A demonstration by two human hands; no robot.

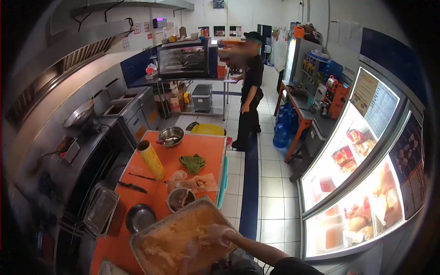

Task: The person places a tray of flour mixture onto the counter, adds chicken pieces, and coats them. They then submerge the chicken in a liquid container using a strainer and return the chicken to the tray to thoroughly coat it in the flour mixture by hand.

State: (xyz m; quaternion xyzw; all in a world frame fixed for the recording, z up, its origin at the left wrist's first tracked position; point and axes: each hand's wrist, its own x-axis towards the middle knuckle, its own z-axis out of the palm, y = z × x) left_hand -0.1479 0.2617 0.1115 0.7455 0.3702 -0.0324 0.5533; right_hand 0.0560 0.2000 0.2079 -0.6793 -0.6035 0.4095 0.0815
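A large rectangular metal tray (137, 247) stands at the near end of the orange table, holding an orange-tan, powdery, crumbly coating (172, 231). My right hand (221, 234), in what looks like a clear glove, is at the tray's right side against the coating. Lower down, at the tray's near side, my left hand (189, 252) is smeared by motion. Both hands' fingers are too blurred or coated to make out a grip. Just beyond the tray is a metal bowl (180, 200) with pieces of food in it, beside a clear plastic bag (204, 183).
On the orange table (114, 220) are a dark round pan (140, 218), two knives (132, 187), a plastic-wrap roll (151, 159), a green cloth (192, 163) and a steel bowl (170, 136). A co-worker (252, 87) stands beyond. A lit display fridge (353, 183) is at right.
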